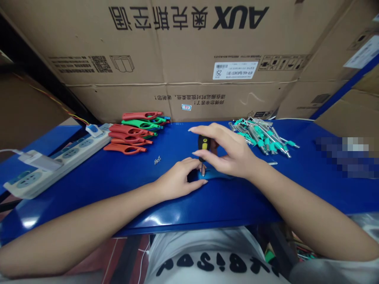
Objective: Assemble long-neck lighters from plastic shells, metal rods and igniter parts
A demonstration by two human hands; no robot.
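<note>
My right hand (229,152) grips a small screwdriver (203,145) with a black and yellow handle, held upright with its tip pointing down. My left hand (179,179) presses a small blue part (204,180) against the blue table (118,173), right under the screwdriver tip. The part is mostly hidden by my fingers. Both hands are close together at the middle of the table.
A pile of red and green plastic handles (134,132) lies at the back left. A heap of metal pieces with green sleeves (262,136) lies at the back right. A white power strip (56,159) sits at the left edge. Large cardboard boxes (183,59) stand behind.
</note>
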